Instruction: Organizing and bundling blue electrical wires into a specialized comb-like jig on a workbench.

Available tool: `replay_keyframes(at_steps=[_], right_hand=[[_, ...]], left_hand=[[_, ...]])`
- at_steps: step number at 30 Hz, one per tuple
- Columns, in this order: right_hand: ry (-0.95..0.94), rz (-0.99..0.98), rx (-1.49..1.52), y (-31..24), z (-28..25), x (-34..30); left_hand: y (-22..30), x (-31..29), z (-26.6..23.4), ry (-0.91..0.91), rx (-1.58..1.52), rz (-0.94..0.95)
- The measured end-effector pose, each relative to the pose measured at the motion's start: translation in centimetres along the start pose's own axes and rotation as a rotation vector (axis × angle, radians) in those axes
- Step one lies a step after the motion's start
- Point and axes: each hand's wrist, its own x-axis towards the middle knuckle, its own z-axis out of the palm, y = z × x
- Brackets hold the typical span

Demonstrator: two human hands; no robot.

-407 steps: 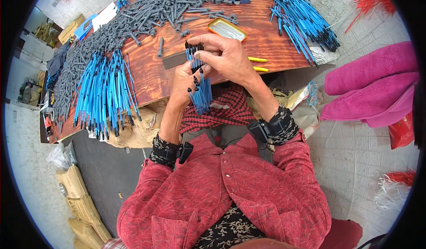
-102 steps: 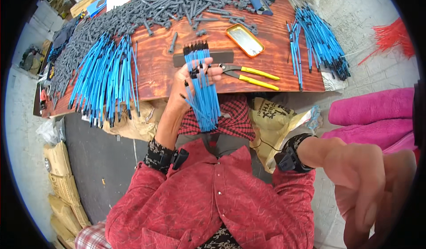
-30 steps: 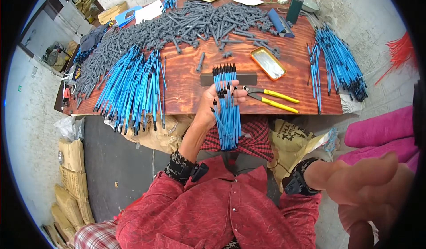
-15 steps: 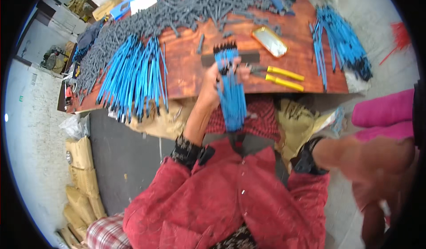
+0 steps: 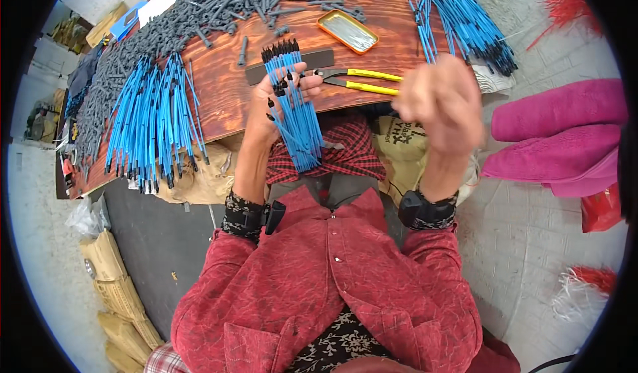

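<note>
In the head view, we see our left hand (image 5: 279, 100) just above the middle of the frame, closed around a bundle of blue cables (image 5: 297, 117) with black tips. The bundle stands nearly upright in the picture, its black ends fanned out at the top over the near edge of the wooden table (image 5: 226, 87), its lower ends hanging over our checked lap cloth (image 5: 345, 154).

Our right hand (image 5: 442, 104) is raised to the right of centre, apart from the bundle, blurred, fingers loosely curled; we cannot tell whether it holds anything.

Between the two hands, on the table edge, lie yellow-handled pliers (image 5: 362, 81), their handles running toward the right hand. Just behind the bundle's tips is a dark flat bar (image 5: 319, 59). Above the pliers sits a shallow orange tin (image 5: 347, 31).

At the left of the frame a large spread of blue cables (image 5: 149, 117) lies across the table, with a heap of grey pieces (image 5: 193, 14) along the upper left. At the upper right lies another pile of blue cables (image 5: 465, 21). Folded pink cloth (image 5: 558, 137) is at the right edge.
</note>
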Motion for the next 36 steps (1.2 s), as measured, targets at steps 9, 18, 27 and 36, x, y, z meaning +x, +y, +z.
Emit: replay_keyframes(at_steps=[9, 18, 27, 36], right_hand=[[0.152, 0.345, -0.163, 8.4, -2.3, 2.2], [0.088, 0.128, -0.778, 10.7, -1.2, 4.6], [0.046, 0.093, -0.832, 10.9, -1.0, 4.9], [0.030, 0.111, -0.757, 10.6, -1.2, 5.1]], left_hand=[[0.4, 0.2, 1.1, -0.071, 0.046, 0.004], [1.0, -0.4, 2.0, -0.050, 0.083, -0.062], [1.2, -0.3, 1.7, -0.090, 0.082, -0.066], [1.2, -0.3, 1.8, -0.083, 0.106, -0.063]])
